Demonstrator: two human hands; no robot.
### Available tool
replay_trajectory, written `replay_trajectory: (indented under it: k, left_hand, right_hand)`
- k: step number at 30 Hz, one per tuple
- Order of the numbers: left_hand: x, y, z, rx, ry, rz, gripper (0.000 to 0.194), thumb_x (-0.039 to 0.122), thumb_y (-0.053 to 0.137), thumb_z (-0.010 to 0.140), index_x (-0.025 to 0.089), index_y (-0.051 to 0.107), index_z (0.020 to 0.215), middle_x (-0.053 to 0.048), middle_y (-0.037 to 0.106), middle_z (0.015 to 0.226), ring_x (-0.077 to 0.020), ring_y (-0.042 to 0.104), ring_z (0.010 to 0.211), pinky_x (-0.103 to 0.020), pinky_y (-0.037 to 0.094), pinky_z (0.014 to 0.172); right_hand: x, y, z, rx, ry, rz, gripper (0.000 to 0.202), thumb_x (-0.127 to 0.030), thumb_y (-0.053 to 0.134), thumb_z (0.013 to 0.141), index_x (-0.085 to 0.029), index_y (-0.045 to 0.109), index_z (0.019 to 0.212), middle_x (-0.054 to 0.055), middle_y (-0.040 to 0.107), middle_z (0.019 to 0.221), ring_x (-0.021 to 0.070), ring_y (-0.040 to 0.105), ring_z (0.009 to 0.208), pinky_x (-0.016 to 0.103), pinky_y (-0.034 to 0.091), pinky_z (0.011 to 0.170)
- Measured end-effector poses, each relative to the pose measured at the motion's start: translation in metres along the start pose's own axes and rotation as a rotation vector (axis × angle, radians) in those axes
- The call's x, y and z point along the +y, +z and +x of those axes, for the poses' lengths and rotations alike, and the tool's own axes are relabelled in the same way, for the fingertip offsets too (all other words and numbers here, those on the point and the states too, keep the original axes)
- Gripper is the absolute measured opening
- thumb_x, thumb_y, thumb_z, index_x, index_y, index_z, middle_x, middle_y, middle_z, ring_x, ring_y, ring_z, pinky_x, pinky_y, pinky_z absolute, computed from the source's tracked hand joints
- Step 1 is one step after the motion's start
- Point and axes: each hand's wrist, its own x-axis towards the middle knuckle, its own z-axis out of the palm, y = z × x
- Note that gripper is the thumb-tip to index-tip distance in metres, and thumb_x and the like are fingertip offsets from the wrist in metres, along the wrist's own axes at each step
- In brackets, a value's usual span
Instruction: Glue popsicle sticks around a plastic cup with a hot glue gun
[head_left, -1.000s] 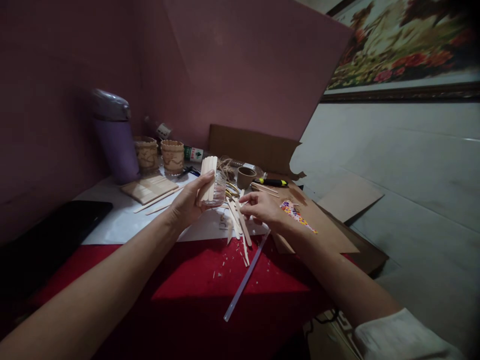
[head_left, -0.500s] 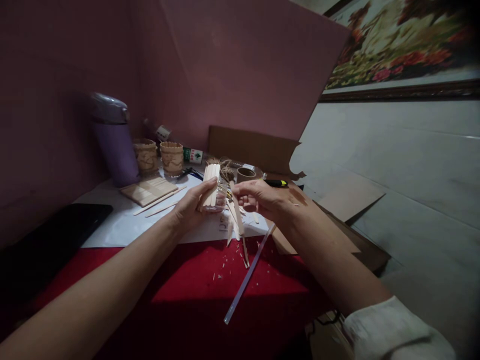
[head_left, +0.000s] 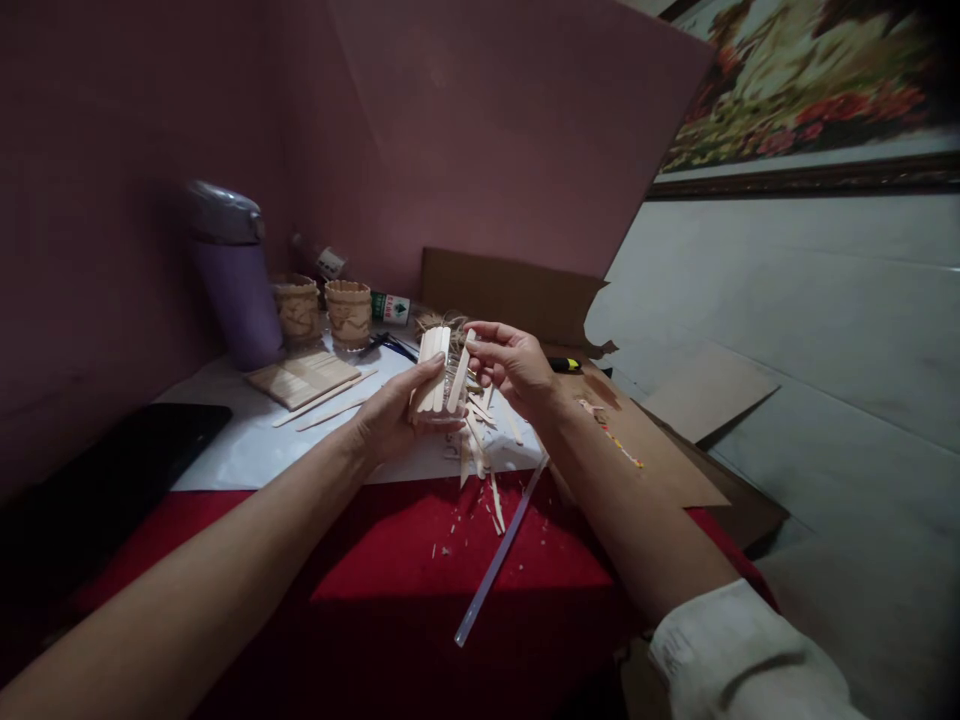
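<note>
My left hand (head_left: 394, 410) is closed round a clear plastic cup (head_left: 448, 416), which looks like a cut bottle base. Several popsicle sticks (head_left: 432, 365) stand side by side along its outer wall, with my thumb over them. Between the thumb and fingers of my right hand (head_left: 516, 372) is a single popsicle stick (head_left: 460, 378), pinched near its upper end. That stick leans slightly, close beside the row on the cup; whether it touches the wall I cannot tell. Broken stick pieces (head_left: 478, 445) lie under and behind the hands.
A purple tumbler (head_left: 236, 300) and two stick-covered cups (head_left: 349, 315) stand at the back left, behind a stack of popsicle sticks (head_left: 304, 378). A glue stick (head_left: 499, 560) lies on the red cloth (head_left: 360, 570). Cardboard (head_left: 667, 460) and a black-and-yellow cutter (head_left: 564, 365) are at right.
My right hand has brought its popsicle stick up and left, from over the scraps to the side of the row on the cup. The left hand still holds the cup.
</note>
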Motion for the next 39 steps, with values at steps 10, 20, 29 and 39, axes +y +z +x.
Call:
replay_trajectory:
  k: [10, 20, 29, 39]
  left_hand:
    - [-0.0023, 0.0014, -0.0016, -0.054, 0.012, 0.051, 0.026, 0.026, 0.069, 0.078, 0.012, 0.065, 0.1, -0.009, 0.069, 0.083, -0.0195, 0.067, 0.068, -0.039, 0.06, 0.066]
    - [-0.0032, 0.0003, -0.0019, -0.096, 0.024, 0.104, 0.032, 0.024, 0.072, 0.073, 0.015, 0.061, 0.102, -0.008, 0.068, 0.084, -0.021, 0.068, 0.07, -0.038, 0.059, 0.064]
    - [-0.0031, 0.0013, -0.0011, -0.082, -0.004, 0.118, 0.03, 0.023, 0.072, 0.073, 0.015, 0.061, 0.1, -0.01, 0.069, 0.086, -0.0226, 0.069, 0.073, -0.038, 0.059, 0.066]
    - [-0.0032, 0.0055, -0.0032, -0.034, 0.001, 0.135, 0.034, 0.022, 0.075, 0.07, 0.013, 0.06, 0.1, -0.011, 0.068, 0.085, -0.0227, 0.068, 0.072, -0.038, 0.058, 0.065]
  right_hand:
    - [0.0028, -0.0008, -0.0026, 0.02, -0.026, -0.004, 0.031, -0.024, 0.078, 0.06, -0.017, 0.065, 0.087, -0.005, 0.056, 0.063, 0.0059, 0.045, 0.05, 0.02, 0.031, 0.044]
    - [0.0034, -0.0009, -0.0043, 0.025, -0.019, -0.049, 0.03, -0.024, 0.077, 0.06, -0.017, 0.064, 0.087, -0.006, 0.052, 0.065, 0.0048, 0.036, 0.049, 0.021, 0.024, 0.044]
    - [0.0007, 0.0026, -0.0055, 0.037, -0.046, -0.096, 0.028, -0.02, 0.073, 0.062, -0.017, 0.064, 0.088, -0.007, 0.05, 0.062, 0.0034, 0.032, 0.046, 0.022, 0.017, 0.041]
    - [0.0027, 0.0043, -0.0078, 0.048, -0.058, -0.121, 0.026, -0.021, 0.073, 0.064, -0.017, 0.064, 0.088, -0.006, 0.051, 0.063, 0.0039, 0.031, 0.046, 0.022, 0.016, 0.041]
